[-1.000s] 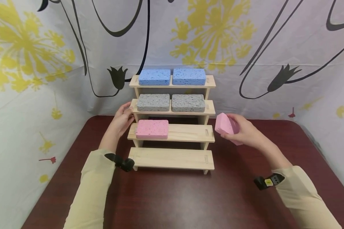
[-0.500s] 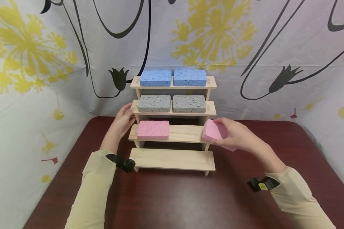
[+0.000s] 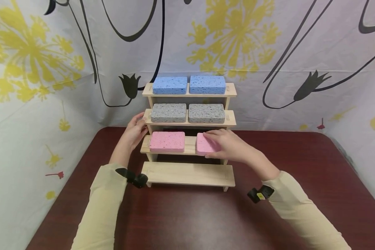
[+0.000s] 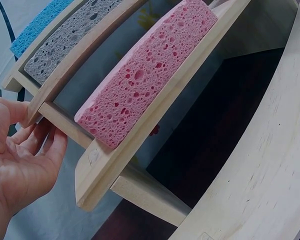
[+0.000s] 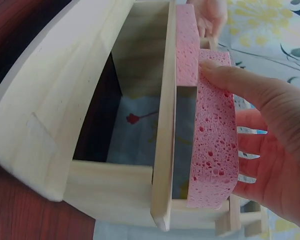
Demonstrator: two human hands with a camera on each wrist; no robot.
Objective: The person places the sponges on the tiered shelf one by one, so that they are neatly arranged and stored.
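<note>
A pale wooden stepped rack [image 3: 187, 172] stands on the table. My right hand [image 3: 232, 145] pinches a pink sponge [image 5: 213, 135] between thumb and fingers. In the head view this sponge overlaps the right half of the second tier from the bottom; in the right wrist view a gap shows between it and that board. Another pink sponge [image 3: 167, 141] lies on the left half of the same tier. At the rack's left side, my left hand [image 4: 22, 165] grips the end of the tier above, thumb on top and fingers underneath.
Two grey sponges, one left [image 3: 168, 113] and one right [image 3: 206, 113], sit on the tier above the pink ones. Two blue sponges [image 3: 169, 85] fill the top tier. Behind the dark red table [image 3: 187, 215] hangs a patterned cloth [image 3: 106, 52].
My right hand has carried its pink sponge leftward from beside the rack to over the pink sponge's tier. My left hand has stayed at the rack.
</note>
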